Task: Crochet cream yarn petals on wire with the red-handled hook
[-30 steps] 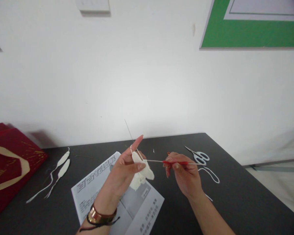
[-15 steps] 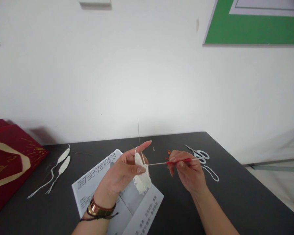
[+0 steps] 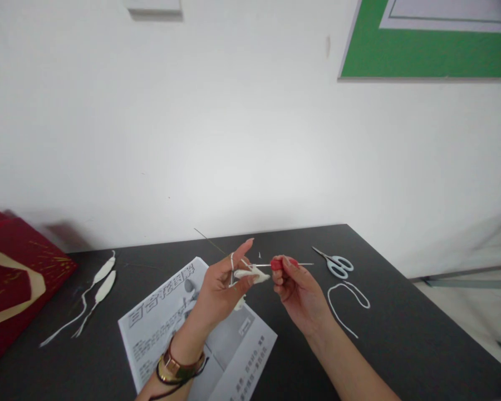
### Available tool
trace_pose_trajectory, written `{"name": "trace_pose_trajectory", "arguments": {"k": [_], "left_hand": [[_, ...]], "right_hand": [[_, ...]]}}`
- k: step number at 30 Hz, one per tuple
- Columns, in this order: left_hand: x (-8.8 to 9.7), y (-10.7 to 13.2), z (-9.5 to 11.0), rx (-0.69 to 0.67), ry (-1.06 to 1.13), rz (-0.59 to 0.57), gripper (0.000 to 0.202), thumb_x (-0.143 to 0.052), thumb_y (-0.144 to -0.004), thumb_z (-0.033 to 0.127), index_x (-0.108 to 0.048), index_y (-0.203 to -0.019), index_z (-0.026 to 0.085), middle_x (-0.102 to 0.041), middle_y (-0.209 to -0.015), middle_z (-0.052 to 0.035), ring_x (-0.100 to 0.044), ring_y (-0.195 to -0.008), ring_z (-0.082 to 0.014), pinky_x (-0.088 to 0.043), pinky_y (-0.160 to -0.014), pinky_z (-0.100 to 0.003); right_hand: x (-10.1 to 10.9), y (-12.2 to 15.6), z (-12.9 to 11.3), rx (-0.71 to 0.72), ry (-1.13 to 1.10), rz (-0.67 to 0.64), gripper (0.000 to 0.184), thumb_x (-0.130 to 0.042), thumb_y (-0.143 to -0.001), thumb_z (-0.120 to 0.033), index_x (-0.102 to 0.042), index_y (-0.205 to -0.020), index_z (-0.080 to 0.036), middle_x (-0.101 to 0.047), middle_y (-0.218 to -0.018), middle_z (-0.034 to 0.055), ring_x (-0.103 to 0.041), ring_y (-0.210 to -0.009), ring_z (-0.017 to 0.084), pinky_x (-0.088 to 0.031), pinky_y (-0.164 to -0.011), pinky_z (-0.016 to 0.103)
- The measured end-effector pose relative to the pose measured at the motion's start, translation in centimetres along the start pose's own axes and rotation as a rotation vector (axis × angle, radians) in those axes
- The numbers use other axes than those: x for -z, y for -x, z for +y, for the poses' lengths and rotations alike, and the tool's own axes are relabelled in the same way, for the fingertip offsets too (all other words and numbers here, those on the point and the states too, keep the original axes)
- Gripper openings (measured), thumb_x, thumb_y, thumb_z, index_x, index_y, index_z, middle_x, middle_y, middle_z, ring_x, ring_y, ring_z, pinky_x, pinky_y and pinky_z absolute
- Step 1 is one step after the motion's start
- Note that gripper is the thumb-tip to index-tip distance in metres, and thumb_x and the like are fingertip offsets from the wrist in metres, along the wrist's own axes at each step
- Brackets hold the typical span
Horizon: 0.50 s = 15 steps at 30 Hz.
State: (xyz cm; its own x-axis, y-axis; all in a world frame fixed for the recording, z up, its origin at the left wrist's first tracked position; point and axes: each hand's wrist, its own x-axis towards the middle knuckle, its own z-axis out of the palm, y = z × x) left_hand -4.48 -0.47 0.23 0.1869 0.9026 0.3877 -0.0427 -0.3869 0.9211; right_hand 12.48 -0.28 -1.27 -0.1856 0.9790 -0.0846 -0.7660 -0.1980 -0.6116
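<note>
Between its thumb and fingers my left hand (image 3: 221, 287) pinches a small white crochet piece (image 3: 254, 274), with yarn looped round the raised index finger. A thin wire (image 3: 209, 239) sticks out up and left behind that hand. My right hand (image 3: 297, 287) grips the red handle of a crochet hook (image 3: 281, 263). The hook's metal shaft points left and its tip is at the top edge of the white piece; whether it sits in a stitch I cannot tell. Both hands are held above a printed sheet (image 3: 158, 317).
Scissors (image 3: 337, 265) lie to the right, beside a loose white yarn piece (image 3: 342, 285). Two white crocheted petals (image 3: 105, 281) with yarn tails rest at the left, near a red gift bag (image 3: 20, 278). The dark table (image 3: 384, 334) meets a white wall at the back.
My right hand has moved left, bringing the hook close to my left hand. The white piece has turned flatter, and the wire now leans left instead of standing upright.
</note>
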Motion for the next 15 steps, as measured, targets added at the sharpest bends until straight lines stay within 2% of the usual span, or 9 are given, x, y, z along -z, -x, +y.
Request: {"name": "trace_pose_trajectory", "arguments": {"k": [6, 10, 15], "left_hand": [[-0.1, -0.1, -1.0, -0.034, -0.108, -0.017, 0.058, -0.064, -0.078, 0.017, -0.047, -0.131, 0.033, -0.058, -0.078, 0.0016, -0.052, -0.076, -0.0127, -0.042, -0.077, -0.027], [-0.1, -0.1, -1.5, -0.058, -0.186, 0.020, 0.059, -0.064, -0.077, 0.017, -0.046, -0.132, 0.031, -0.060, -0.084, -0.0003, -0.055, -0.082, -0.0146, -0.042, -0.081, -0.029], [-1.0, -0.2, -1.5, 0.052, -0.139, 0.147, 0.050, -0.064, -0.076, 0.019, -0.054, -0.125, 0.023, -0.063, -0.082, -0.0014, -0.057, -0.081, -0.0159, -0.041, -0.087, -0.032]], "right_hand": [[-0.3, 0.2, 0.3, 0.082, 0.070, 0.016, 0.019, -0.069, -0.076, -0.027, -0.070, -0.085, -0.011, -0.066, -0.061, 0.0007, -0.057, -0.050, 0.006, -0.057, -0.049, 0.017], [-0.3, 0.2, 0.5, 0.147, 0.166, 0.003, 0.019, -0.067, -0.078, -0.030, -0.070, -0.085, -0.013, -0.067, -0.063, 0.0015, -0.059, -0.052, 0.008, -0.056, -0.050, 0.018], [-0.2, 0.7, 0.8, 0.460, 0.469, 0.045, 0.012, -0.063, -0.080, -0.027, -0.071, -0.085, -0.019, -0.070, -0.076, 0.0038, -0.063, -0.061, 0.013, -0.056, -0.055, 0.025]]}}
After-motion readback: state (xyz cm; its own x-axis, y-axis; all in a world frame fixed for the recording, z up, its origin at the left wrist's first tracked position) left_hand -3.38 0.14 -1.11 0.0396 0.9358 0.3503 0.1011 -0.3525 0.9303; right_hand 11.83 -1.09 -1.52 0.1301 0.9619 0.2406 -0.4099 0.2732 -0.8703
